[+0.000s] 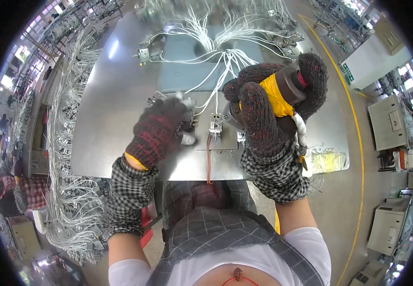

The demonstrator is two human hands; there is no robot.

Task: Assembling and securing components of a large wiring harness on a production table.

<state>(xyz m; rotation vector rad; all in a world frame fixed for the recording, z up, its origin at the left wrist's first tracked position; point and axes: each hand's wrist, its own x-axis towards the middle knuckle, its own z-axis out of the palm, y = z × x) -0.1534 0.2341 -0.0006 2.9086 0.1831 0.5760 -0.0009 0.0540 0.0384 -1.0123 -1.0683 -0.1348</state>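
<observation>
Off to your upper right, a small green sign (347,73) with pale marks is sitting on the side of a big white box-shaped cabinet (372,61), just past the yellow floor line (345,90). It is rectangular and is tilting with the bend of the view; its marks are too small to make out. At the right end of your grey metal table (101,119), a clear plastic bag (329,159) holding yellowish pieces is lying flat at the table's right edge, just right of your right forearm. No screen is showing clearly anywhere; the pale machines (390,125) along the right rim are too small and blurred to tell.
</observation>
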